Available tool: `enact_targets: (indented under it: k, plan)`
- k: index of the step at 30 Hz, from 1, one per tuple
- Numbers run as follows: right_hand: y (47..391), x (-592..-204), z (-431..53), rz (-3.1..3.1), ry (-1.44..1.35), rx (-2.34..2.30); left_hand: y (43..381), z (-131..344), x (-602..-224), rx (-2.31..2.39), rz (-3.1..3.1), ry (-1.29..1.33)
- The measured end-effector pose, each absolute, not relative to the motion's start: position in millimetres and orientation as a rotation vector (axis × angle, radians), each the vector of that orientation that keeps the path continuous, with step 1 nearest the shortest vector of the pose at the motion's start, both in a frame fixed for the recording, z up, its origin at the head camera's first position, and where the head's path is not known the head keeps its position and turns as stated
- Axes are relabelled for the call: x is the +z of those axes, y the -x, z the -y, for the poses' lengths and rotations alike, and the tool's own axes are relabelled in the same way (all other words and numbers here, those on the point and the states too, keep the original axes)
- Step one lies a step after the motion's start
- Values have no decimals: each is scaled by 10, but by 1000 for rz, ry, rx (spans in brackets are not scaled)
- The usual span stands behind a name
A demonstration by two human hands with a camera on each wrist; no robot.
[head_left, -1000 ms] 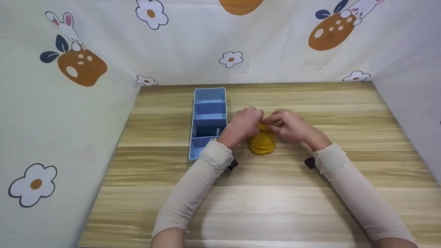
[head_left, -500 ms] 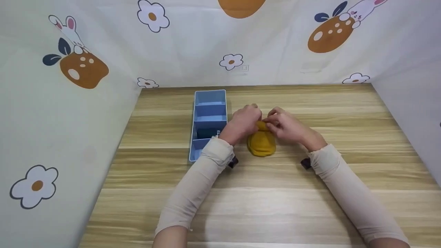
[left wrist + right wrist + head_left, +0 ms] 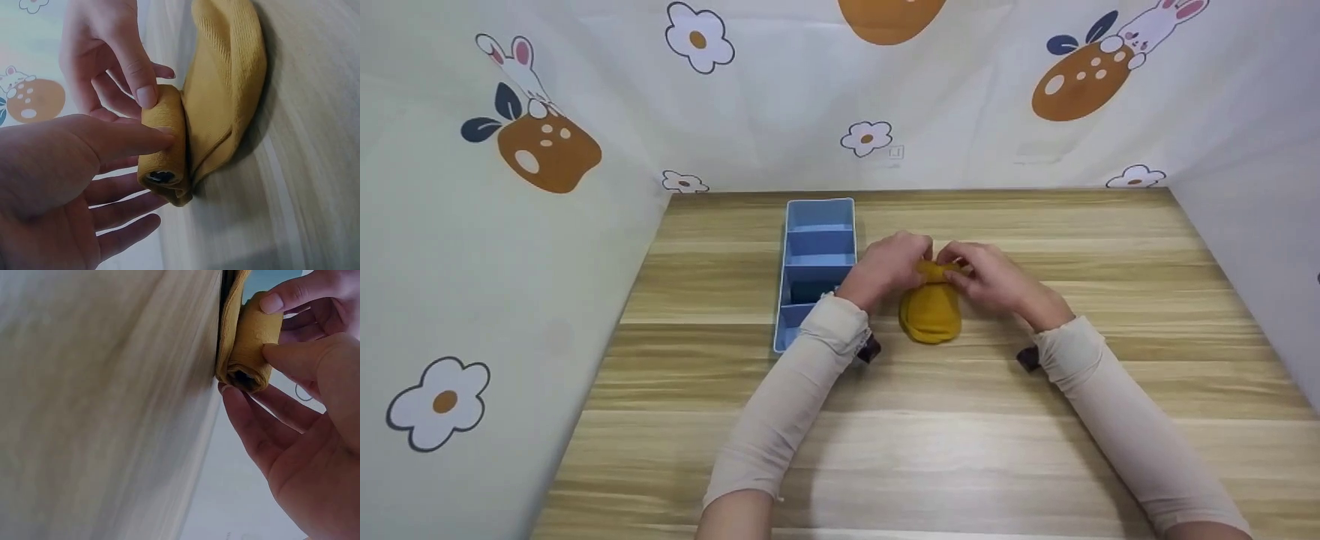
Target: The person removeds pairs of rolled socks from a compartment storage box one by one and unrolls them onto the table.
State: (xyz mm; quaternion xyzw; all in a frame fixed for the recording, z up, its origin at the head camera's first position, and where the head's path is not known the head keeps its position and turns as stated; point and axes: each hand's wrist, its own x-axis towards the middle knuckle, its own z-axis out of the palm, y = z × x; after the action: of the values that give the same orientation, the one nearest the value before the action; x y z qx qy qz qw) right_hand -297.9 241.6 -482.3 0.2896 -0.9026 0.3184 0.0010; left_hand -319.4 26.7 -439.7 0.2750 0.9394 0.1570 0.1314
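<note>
A mustard-yellow ribbed knit sock (image 3: pixel 931 315) lies on the table, its far end turned into a roll (image 3: pixel 163 118) and its rounded near end flat. My left hand (image 3: pixel 889 264) pinches the left end of the roll, thumb on top and fingers behind; the lower fingers are spread in the left wrist view. At the other end, my right hand (image 3: pixel 996 279) pinches with thumb and fingers. Seen from the right wrist, the rolled sock (image 3: pixel 256 334) shows a spiral opening at its end, with my right fingertips (image 3: pixel 229 391) under its edge.
Left of the sock stands a blue box (image 3: pixel 819 201) with several compartments. One holds a dark rolled cloth item (image 3: pixel 810 291), partly hidden by my left wrist. Behind the wooden table (image 3: pixel 960 465) hangs a patterned sheet (image 3: pixel 780 112).
Both hands stay at the sock's far end, their fingers shifting along the roll. More of the yellow roll shows between them now. The head view has tilted slightly.
</note>
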Motion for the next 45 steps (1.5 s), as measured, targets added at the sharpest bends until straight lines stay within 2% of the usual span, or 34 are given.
enact_targets:
  k: [18, 45]
  plan:
    - [3033, -4826, -2459, 2915, -818, 962, 3344, -316, -4430, 543, -2647, -659]
    - [3195, -4855, -2515, 2891, -702, 1055, 3496, -320, -4462, 560, -2748, -705]
